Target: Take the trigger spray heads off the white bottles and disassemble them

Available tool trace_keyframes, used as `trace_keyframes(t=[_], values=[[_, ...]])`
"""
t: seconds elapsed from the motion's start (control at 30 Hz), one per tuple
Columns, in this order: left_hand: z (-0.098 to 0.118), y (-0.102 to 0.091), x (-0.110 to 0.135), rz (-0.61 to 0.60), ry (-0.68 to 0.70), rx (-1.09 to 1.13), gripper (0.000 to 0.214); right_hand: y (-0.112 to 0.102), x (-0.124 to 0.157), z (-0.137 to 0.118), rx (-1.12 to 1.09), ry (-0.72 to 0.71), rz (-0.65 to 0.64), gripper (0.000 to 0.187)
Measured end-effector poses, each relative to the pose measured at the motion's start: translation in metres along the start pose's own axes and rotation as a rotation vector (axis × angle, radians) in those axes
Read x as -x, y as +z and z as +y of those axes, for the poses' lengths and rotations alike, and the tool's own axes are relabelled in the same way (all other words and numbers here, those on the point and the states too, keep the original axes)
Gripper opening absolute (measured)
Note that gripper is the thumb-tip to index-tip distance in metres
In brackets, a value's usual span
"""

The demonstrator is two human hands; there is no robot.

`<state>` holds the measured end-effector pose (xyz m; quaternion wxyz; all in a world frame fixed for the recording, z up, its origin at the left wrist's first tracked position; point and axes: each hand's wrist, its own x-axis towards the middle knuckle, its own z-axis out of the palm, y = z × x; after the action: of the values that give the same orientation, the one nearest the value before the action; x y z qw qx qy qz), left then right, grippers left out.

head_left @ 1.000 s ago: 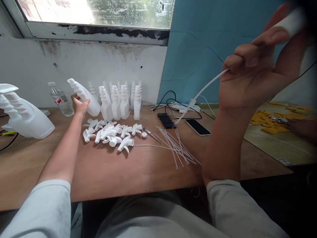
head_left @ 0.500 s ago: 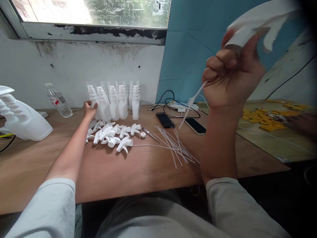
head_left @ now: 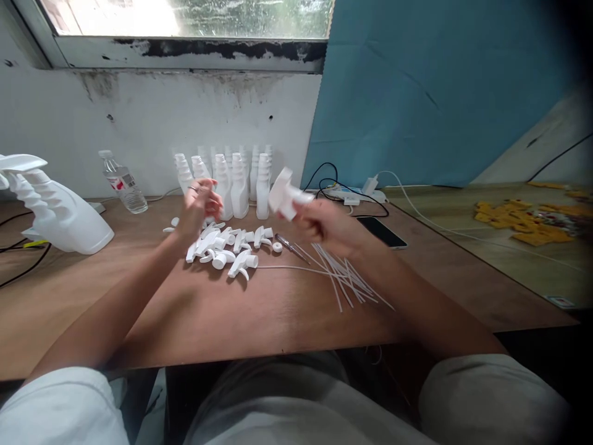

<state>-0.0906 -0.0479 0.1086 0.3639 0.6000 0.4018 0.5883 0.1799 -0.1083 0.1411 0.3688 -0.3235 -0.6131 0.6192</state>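
Note:
My right hand [head_left: 324,225] is closed around a white trigger spray head [head_left: 288,194], held up above the table in front of the bottles. Any tube on that head is hidden or blurred. My left hand [head_left: 200,201] is raised before the row of white bottles [head_left: 239,185], with fingers loosely curled and apart and nothing visible in them. Below it lies a heap of white spray heads [head_left: 210,242]. One spray head [head_left: 243,264] rests at the heap's front right. Thin white tubes [head_left: 345,278] are spread under my right forearm.
A large white spray bottle [head_left: 65,213] leans at the left, near a clear water bottle [head_left: 123,183]. A screwdriver [head_left: 291,248] and a small white ring [head_left: 277,247] lie right of the heap. Farther right are a phone [head_left: 380,232], cables and orange pieces [head_left: 523,219].
My right hand has come down and left with the spray head, from high at the right to before the bottles. My left hand has moved right, away from the leftmost bottle.

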Motion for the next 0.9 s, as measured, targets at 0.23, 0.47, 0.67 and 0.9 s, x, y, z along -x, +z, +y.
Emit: trace_keyframes(t=[0.23,0.47,0.67,0.9], values=[[0.014,0.048,0.082,-0.662,-0.627,0.331,0.062,0.017,0.013,0.058,0.16,0.24,-0.128,0.042],[-0.003,0.048,0.092,-0.655,-0.595,0.529,0.045,-0.014,0.007,0.044,0.371,0.221,-0.026,0.048],[-0.026,0.047,0.111,-0.725,-0.579,0.692,0.063,-0.084,-0.032,0.062,0.342,0.171,0.383,0.035],[-0.033,0.05,0.119,-0.729,-0.753,0.846,0.034,-0.095,-0.042,0.096,0.517,0.095,0.555,0.012]])
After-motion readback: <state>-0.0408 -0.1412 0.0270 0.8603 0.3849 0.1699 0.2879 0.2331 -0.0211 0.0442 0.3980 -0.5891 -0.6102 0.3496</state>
